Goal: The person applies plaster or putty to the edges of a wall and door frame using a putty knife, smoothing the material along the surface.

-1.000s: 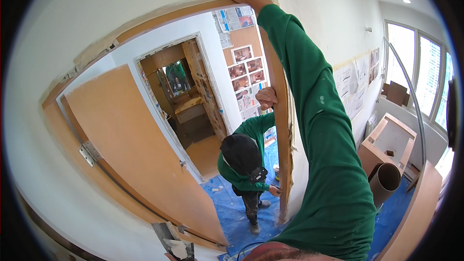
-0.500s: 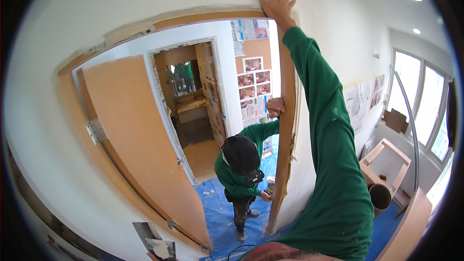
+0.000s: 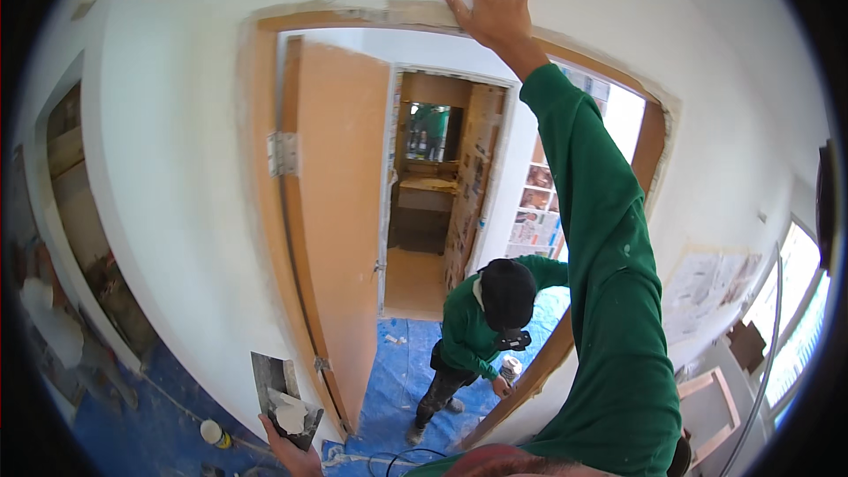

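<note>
My right hand [image 3: 502,13] is raised high, fingers spread, palm against the white wall just over the top of the door frame [image 3: 322,19]. It holds nothing. Low at the left, my left hand [image 3: 296,458] grips a dark, flat putty blade [image 3: 305,435] that carries a lump of whitish putty [image 3: 289,413]. A second grey metal plate shows just above the lump; whether the two pieces are joined I cannot tell. The wood-coloured door [image 3: 340,168] stands ajar on its left-hand hinges.
A co-worker [image 3: 468,327] in a green top and black cap bends in the doorway, one hand low by the right jamb. Blue sheeting [image 3: 397,371] covers the floor. A round tub [image 3: 214,433] stands at the lower left, and a wooden frame [image 3: 711,415] leans at the right.
My view has swung left, so the doorway sits further right and the lower-left floor shows. My right hand stays on the wall, now further left along the frame's top. More of my left hand shows.
</note>
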Tool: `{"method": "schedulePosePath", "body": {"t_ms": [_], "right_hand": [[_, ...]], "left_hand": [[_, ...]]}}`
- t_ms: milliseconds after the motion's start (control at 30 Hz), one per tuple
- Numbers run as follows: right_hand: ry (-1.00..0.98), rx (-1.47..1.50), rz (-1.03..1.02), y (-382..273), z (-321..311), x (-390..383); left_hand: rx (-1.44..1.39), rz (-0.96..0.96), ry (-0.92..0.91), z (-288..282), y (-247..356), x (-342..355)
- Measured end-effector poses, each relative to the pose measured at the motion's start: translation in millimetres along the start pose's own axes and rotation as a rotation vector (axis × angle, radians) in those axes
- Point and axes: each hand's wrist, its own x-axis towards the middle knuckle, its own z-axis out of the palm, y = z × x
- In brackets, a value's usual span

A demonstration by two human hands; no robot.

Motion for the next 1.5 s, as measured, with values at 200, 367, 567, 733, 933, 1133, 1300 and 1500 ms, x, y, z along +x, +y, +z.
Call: {"method": "schedulePosePath", "body": {"t_ms": [200,367,567,733,933,1133,1300,1500], "right_hand": [[-0.052,0.158,-0.052,-84.7,-0.4,38.8],[0.114,0.236,-0.214,-141.2,17.2,51.4],[-0.042,0.150,-0.305,-211.1,30.7,51.4],[-0.049,0.272,-0.397,-198.4,16.6,40.9],[0.053,0.287,-0.414,-125.6,4.7,2.5],[0.078,0.262,-0.355,-22.4,-19.1,-39.8],[0.077,0.235,-0.311,48.1,-35.5,-73.3],[0.082,0.260,-0.245,107.2,-51.0,-101.4]], "left_hand": [[-0.646,-0.203,0.192,-26.6,-3.0,6.0],[-0.666,-0.207,0.220,-40.7,3.2,4.4],[-0.692,-0.188,0.263,-56.0,-4.5,6.3],[-0.717,-0.259,0.275,-61.3,-13.5,8.3],[-0.653,-0.329,0.263,-61.5,-37.4,24.7],[-0.546,-0.407,0.227,-35.6,-34.4,37.1],[-0.558,-0.655,0.026,-40.5,-52.4,43.0],[-0.094,-0.091,-0.062,-19.3,-88.3,38.2]]}}
